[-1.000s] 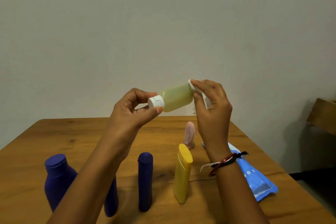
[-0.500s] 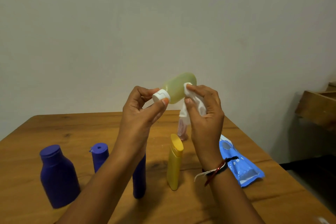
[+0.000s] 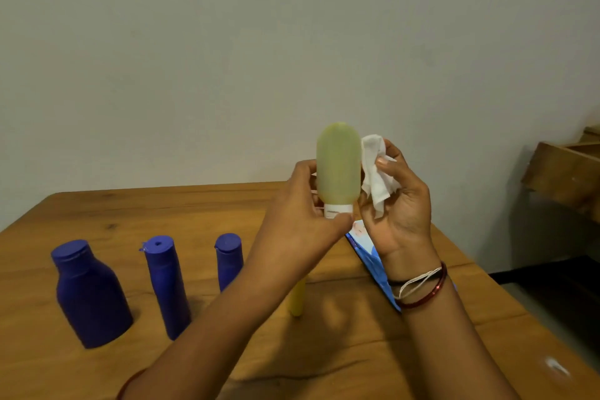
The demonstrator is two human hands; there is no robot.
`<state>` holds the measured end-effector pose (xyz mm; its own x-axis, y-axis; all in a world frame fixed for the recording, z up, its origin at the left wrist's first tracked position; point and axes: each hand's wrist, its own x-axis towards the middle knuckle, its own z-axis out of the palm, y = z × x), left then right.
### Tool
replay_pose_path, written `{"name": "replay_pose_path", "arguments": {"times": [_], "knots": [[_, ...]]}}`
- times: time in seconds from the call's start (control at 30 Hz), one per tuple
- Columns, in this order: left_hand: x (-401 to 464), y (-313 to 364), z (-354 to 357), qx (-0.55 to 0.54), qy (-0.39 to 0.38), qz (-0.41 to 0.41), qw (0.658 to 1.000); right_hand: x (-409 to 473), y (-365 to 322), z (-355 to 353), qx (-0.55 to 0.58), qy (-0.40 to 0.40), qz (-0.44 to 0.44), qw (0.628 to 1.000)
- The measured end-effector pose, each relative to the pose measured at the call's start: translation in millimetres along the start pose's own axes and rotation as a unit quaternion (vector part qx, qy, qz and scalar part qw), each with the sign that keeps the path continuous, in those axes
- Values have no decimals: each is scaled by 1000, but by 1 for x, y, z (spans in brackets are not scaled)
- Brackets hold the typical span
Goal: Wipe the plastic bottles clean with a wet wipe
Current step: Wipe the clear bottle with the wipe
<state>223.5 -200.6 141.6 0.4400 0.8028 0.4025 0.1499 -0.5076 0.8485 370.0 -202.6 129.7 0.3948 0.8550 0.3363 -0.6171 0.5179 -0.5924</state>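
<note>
A wooden table with a warm brown grain (image 3: 341, 351) carries three dark blue plastic bottles at nine o'clock: a broad one (image 3: 89, 299), then two slim ones (image 3: 167, 286) (image 3: 229, 261). Toward three o'clock stand a yellow plastic bottle (image 3: 298, 300) and a flat blue wipes packet (image 3: 368, 252).

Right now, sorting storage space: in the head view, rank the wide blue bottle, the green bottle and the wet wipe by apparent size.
1. wide blue bottle
2. green bottle, held nearer the camera, so this order is unsure
3. wet wipe, crumpled
</note>
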Motion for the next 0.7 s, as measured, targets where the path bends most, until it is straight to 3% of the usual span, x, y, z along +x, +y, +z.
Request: {"name": "replay_pose_path", "arguments": {"times": [0.07, 0.3, 0.53, 0.7], "knots": [[-6, 0, 11, -5, 6, 11, 1000, 4, 1, -12, 19, 15, 9, 1000], [-40, -41, 67, -38, 2, -45, 998, 16, 20, -68, -140, 118, 47, 982], [-43, -93, 101, 36, 32, -120, 992, 12, 35, -102, -205, 133, 75, 967], [-38, -111, 105, 30, 39, -158, 986, 12, 44, -103, -223, 123, 74, 964]]}}
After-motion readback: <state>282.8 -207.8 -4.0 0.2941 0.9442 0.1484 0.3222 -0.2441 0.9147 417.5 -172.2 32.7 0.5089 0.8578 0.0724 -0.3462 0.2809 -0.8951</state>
